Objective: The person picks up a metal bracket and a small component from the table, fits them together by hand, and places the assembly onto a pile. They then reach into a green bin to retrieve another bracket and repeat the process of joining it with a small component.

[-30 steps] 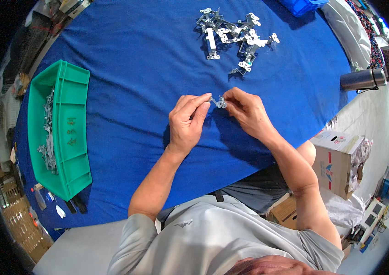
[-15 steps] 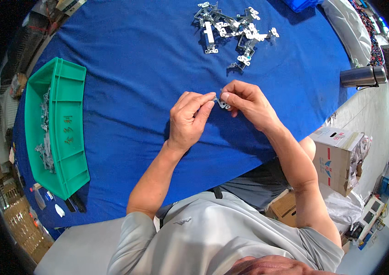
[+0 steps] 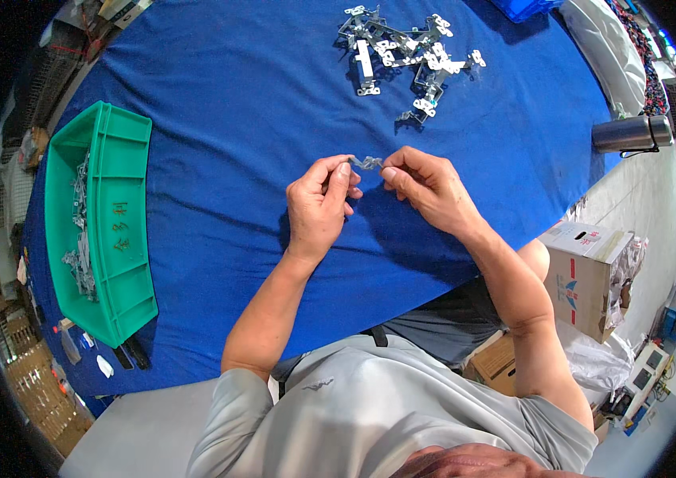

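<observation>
Between my hands, above the blue cloth [image 3: 258, 159], is a small grey metal bracket [image 3: 366, 162]. My left hand [image 3: 320, 209] pinches one end of it between thumb and fingertips. At the other end, my right hand [image 3: 427, 190] grips it with thumb and forefinger. The fingertips cover both ends of the piece. Farther back on the cloth lies a loose pile of similar metal brackets [image 3: 433, 60], some of them longer and bent.
At the left stands a green plastic bin [image 3: 124, 191] with more metal parts [image 3: 79, 263] inside. A steel thermos [image 3: 631, 134] lies at the right edge. A cardboard box [image 3: 585, 271] stands lower right, and a blue container [image 3: 525, 8] shows at the far edge.
My hands have drawn a little apart, so more of the bracket shows between them. My left hand has shifted slightly left and turned. The pile and bin look unchanged.
</observation>
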A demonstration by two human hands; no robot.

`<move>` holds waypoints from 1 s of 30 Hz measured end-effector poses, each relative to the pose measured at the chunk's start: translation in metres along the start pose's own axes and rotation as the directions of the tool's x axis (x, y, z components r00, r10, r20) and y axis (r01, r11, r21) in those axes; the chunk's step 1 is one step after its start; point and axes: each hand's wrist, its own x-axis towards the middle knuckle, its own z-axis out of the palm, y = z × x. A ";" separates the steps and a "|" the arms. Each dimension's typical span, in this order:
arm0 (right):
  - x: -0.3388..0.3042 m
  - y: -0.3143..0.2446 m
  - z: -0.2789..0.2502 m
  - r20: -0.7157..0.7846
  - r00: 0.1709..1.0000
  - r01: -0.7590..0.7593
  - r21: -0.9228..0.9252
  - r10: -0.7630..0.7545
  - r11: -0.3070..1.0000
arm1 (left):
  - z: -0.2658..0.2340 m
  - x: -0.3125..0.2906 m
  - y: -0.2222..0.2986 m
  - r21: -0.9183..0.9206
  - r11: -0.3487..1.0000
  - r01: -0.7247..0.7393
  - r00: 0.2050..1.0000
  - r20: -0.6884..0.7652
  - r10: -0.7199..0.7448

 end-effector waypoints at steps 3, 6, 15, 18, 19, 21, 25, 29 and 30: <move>0.000 0.006 -0.001 -0.017 0.999 0.030 -0.064 -0.031 0.997 | 0.000 0.000 -0.001 0.002 1.000 -0.002 1.000 0.011 0.002; 0.001 0.007 0.000 -0.024 0.998 0.057 -0.115 -0.060 0.992 | -0.001 -0.002 0.000 0.014 1.000 -0.017 1.000 0.008 0.017; 0.000 0.009 -0.002 -0.037 0.999 0.025 -0.168 -0.032 0.986 | -0.002 0.000 0.002 0.273 0.897 -0.349 0.936 0.055 0.347; 0.003 0.012 0.001 -0.034 0.999 -0.017 0.077 0.020 0.997 | 0.000 -0.001 0.007 0.264 0.890 -0.372 0.926 0.040 0.375; 0.004 0.012 0.001 -0.020 0.998 -0.049 0.268 0.056 0.962 | 0.000 -0.001 0.007 0.277 0.892 -0.358 0.932 0.048 0.359; 0.005 0.008 -0.003 0.004 0.997 -0.074 0.297 0.077 0.952 | 0.000 -0.001 0.006 0.289 0.893 -0.344 0.938 0.055 0.343; 0.005 0.009 -0.003 0.064 0.991 -0.132 0.355 0.117 0.925 | -0.001 0.000 0.004 0.301 0.860 -0.411 0.910 0.089 0.404; 0.006 0.016 -0.005 0.067 0.993 -0.108 0.285 0.093 0.952 | 0.002 -0.001 0.004 0.297 0.843 -0.448 0.894 0.143 0.424; 0.006 0.013 -0.004 0.003 0.998 -0.060 0.247 0.062 0.967 | 0.002 -0.002 0.004 0.299 0.843 -0.447 0.894 0.142 0.425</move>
